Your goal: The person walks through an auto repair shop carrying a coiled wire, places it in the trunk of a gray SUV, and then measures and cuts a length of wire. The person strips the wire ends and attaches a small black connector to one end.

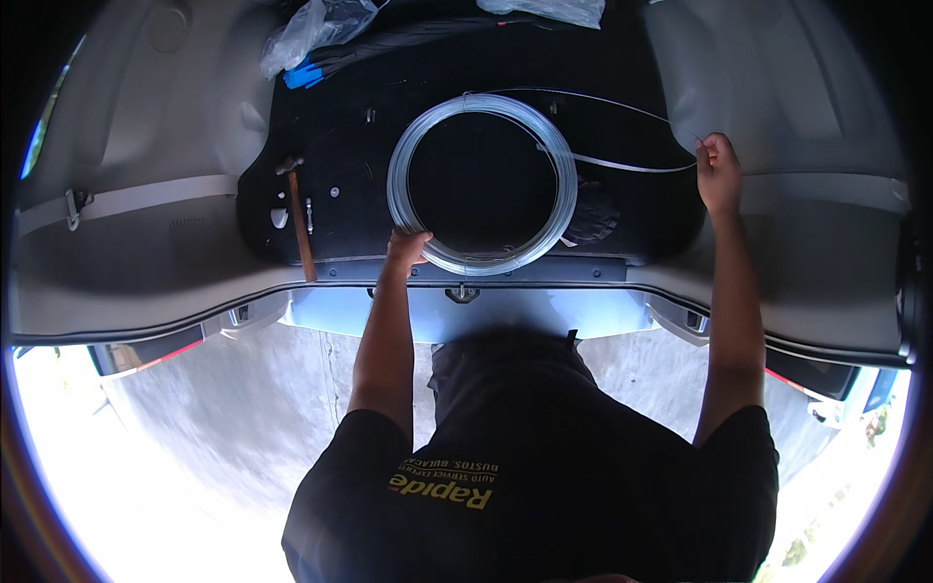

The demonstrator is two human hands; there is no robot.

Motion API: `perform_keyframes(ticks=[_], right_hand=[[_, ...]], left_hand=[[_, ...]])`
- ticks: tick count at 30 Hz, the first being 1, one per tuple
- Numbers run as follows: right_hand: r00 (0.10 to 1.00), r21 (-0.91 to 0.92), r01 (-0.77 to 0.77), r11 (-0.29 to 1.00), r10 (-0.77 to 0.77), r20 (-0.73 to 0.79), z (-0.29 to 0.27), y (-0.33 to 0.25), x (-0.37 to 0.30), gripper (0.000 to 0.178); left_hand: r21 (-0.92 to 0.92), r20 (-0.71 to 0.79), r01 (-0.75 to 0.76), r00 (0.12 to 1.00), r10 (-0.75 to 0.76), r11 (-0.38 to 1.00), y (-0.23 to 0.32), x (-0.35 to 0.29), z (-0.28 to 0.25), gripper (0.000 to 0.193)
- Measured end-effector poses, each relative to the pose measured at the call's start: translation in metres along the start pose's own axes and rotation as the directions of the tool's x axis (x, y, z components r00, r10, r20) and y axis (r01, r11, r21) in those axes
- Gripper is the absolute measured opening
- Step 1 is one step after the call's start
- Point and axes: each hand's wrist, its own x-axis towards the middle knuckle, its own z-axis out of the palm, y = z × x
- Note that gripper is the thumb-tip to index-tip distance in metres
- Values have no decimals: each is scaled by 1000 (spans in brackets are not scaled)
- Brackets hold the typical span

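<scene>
A large coil of silvery wire (399,175) lies on the dark floor of a car's boot. At its near left edge my left hand (409,247) is closed round the bundled loops. Off to the right, my right hand (717,167) is raised and pinches a loose length of the wire. Two strands stretch between that hand and the coil, one from its far side and one from its right side. The tip of the wire at my right fingers is too fine to make out.
Left of the coil lie a hammer (299,219) with a wooden handle, a small white piece (280,218) and a slim metal piece (310,216). A dark glove-like cloth (595,214) rests at the right. Clear plastic bags (316,34) lie at the back. The boot sill (573,269) runs in front.
</scene>
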Motion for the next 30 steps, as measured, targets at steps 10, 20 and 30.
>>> perform_keyframes(ticks=[10, 20, 30], right_hand=[[821, 884, -432, 181, 483, 303, 33, -42, -69, 25], [676, 830, -557, 23, 592, 438, 23, -57, -131, 43], [723, 820, -572, -17, 463, 513, 12, -64, -163, 45]], left_hand=[[547, -124, -45, 983, 134, 836, -21, -65, -5, 54], [344, 122, -874, 404, 907, 343, 33, -261, 49, 44], [94, 218, -886, 463, 859, 454, -10, -310, 36, 30]])
